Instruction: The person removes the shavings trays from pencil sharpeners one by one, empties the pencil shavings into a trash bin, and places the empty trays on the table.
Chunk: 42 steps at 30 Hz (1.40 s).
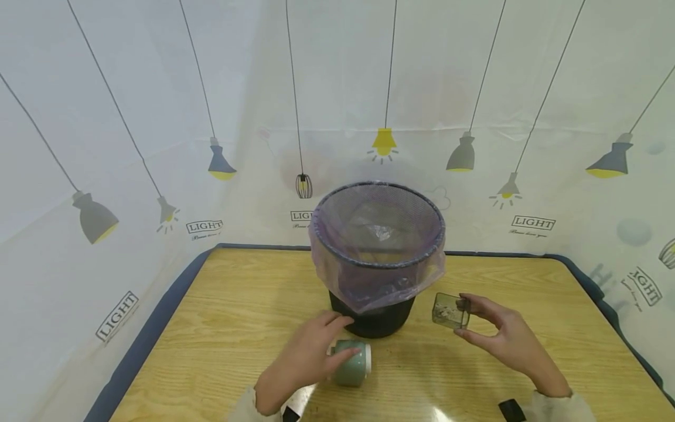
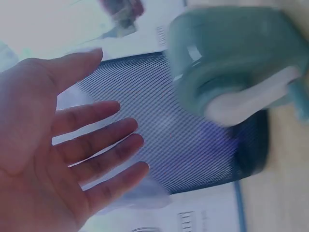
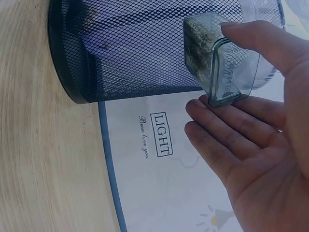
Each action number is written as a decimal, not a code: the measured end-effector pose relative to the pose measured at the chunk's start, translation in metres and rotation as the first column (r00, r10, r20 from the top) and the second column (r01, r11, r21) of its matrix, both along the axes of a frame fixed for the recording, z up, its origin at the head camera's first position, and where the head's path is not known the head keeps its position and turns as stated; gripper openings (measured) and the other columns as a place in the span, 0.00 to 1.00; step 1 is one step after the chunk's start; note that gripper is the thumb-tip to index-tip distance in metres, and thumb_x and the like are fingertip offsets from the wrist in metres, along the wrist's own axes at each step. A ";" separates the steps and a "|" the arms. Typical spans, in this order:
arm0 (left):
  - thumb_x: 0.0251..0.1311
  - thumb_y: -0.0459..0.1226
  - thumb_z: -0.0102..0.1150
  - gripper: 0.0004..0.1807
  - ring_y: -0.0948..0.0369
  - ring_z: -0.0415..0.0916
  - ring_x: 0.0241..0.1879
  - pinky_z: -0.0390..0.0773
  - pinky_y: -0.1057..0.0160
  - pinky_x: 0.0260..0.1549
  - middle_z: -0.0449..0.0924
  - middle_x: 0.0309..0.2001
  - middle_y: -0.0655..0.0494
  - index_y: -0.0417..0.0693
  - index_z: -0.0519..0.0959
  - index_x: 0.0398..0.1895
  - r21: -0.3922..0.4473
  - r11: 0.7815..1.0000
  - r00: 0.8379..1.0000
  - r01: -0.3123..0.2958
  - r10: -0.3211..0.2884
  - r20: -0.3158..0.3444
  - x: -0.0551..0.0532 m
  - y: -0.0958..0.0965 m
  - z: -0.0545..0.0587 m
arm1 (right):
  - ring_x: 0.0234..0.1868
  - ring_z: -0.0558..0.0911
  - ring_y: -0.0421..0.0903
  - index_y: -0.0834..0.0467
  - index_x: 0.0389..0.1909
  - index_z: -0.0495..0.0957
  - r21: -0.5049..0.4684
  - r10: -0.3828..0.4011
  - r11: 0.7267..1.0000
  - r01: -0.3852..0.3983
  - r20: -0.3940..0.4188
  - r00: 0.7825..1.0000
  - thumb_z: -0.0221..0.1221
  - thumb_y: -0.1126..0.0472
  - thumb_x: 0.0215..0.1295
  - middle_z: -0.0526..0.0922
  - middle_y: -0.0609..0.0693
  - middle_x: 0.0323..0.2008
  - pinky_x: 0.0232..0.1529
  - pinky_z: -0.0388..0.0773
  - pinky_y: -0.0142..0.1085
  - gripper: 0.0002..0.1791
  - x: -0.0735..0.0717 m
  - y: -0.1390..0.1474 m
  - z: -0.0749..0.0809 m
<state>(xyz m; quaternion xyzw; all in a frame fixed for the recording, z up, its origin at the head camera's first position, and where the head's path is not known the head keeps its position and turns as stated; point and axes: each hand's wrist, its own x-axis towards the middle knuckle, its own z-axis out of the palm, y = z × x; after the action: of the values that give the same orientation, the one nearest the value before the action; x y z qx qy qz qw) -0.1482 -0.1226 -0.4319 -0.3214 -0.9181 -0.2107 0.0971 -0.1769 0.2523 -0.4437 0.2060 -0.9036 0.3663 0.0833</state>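
My right hand (image 1: pixel 508 337) pinches a small clear shavings box (image 1: pixel 447 312) between thumb and fingertips, to the right of the wastebasket. Pale pencil shavings lie inside the box, seen also in the right wrist view. A green desktop pencil sharpener (image 1: pixel 352 370) with a white part on one side rests on the table, in front of the basket. Close above the sharpener is my left hand (image 1: pixel 308 354), partly covering it in the head view. In the left wrist view the left fingers (image 2: pixel 108 140) are spread and straight, apart from the blurred sharpener (image 2: pixel 231 58).
A black mesh wastebasket (image 1: pixel 377 325) stands upright at the table's middle, lined with a thin purple plastic bag (image 1: pixel 337 275) folded over its rim. The wooden table (image 1: pixel 253 287) has a dark blue edge. Behind it hangs a white sheet (image 1: pixel 337 88) printed with lamps.
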 end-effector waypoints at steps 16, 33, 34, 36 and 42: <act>0.57 0.42 0.71 0.17 0.60 0.81 0.43 0.83 0.64 0.40 0.83 0.43 0.55 0.44 0.83 0.47 0.172 0.985 0.916 0.023 0.048 -0.398 -0.004 -0.004 0.057 | 0.52 0.84 0.50 0.63 0.65 0.71 -0.005 -0.012 1.000 0.012 -0.016 1.000 0.70 0.56 0.60 0.83 0.54 0.53 0.53 0.71 0.20 0.35 0.002 0.002 0.003; 0.59 0.37 0.68 0.15 0.55 0.79 0.47 0.81 0.60 0.48 0.81 0.46 0.50 0.40 0.82 0.47 0.239 0.966 0.858 0.101 0.037 -0.513 -0.020 0.006 0.090 | 0.51 0.75 0.25 0.63 0.66 0.71 -0.036 -0.039 0.999 0.037 -0.044 0.998 0.69 0.58 0.60 0.82 0.56 0.54 0.51 0.66 0.13 0.34 0.003 0.013 0.014; 0.59 0.37 0.68 0.15 0.55 0.78 0.48 0.80 0.59 0.49 0.81 0.47 0.49 0.40 0.82 0.47 0.244 0.964 0.857 0.103 0.038 -0.513 -0.021 0.007 0.092 | 0.51 0.75 0.24 0.62 0.66 0.71 -0.034 -0.043 0.999 0.041 -0.043 0.998 0.69 0.58 0.60 0.82 0.57 0.54 0.51 0.66 0.13 0.34 0.003 0.013 0.015; 0.59 0.36 0.68 0.15 0.54 0.78 0.49 0.80 0.58 0.51 0.81 0.48 0.48 0.40 0.82 0.48 0.247 0.963 0.855 0.104 0.040 -0.516 -0.024 0.010 0.093 | 0.51 0.74 0.23 0.63 0.66 0.71 -0.033 -0.049 0.998 0.047 -0.040 0.998 0.69 0.58 0.61 0.82 0.57 0.54 0.51 0.67 0.14 0.34 0.003 0.015 0.016; 0.59 0.36 0.69 0.17 0.53 0.77 0.53 0.78 0.57 0.54 0.81 0.50 0.48 0.40 0.81 0.50 0.211 0.974 0.859 0.085 0.036 -0.511 -0.031 0.014 0.094 | 0.52 0.76 0.27 0.61 0.68 0.70 -0.005 -0.074 0.997 0.074 -0.025 0.997 0.69 0.56 0.61 0.82 0.57 0.55 0.50 0.71 0.19 0.35 0.004 0.018 0.018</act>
<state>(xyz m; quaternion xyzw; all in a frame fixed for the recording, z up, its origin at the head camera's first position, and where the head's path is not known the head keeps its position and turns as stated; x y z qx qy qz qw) -0.1792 -0.1082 -0.3383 -0.3645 -0.8249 -0.2221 0.3707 -0.1729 0.2701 -0.4257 0.1770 -0.9087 0.3621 0.1086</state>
